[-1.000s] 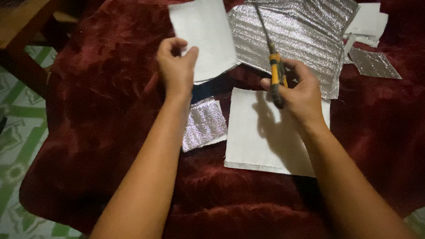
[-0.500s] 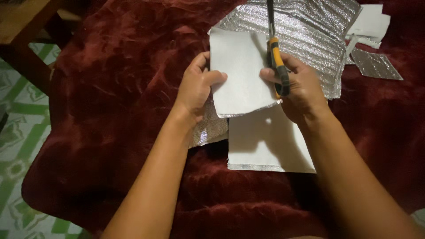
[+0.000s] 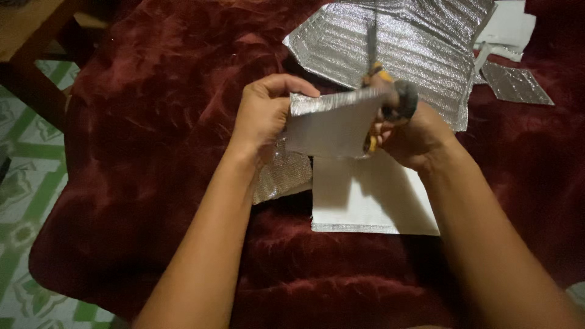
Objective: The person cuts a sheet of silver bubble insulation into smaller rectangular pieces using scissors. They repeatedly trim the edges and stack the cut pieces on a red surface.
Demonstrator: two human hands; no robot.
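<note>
Dark red plush blanket (image 3: 152, 152) covers the surface. Left hand (image 3: 263, 116), fingers pinched on a small foil-backed white piece (image 3: 332, 125) held above the blanket. Right hand (image 3: 414, 131) grips yellow-handled scissors (image 3: 381, 97) at the piece's right edge. White sheet (image 3: 365, 201) below, silver foil sheet (image 3: 420, 49) behind.

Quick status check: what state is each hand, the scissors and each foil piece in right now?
left hand: grip shut on the held foil piece, at its left edge.
right hand: grip shut on the scissors.
held foil piece: lifted, tilted, top edge bent over.
scissors: at the piece's right edge; blades blurred, open or shut unclear.
white sheet: lying flat.
large foil sheet: spread out, silver side up.
small foil scrap: lying on the red blanket.
</note>
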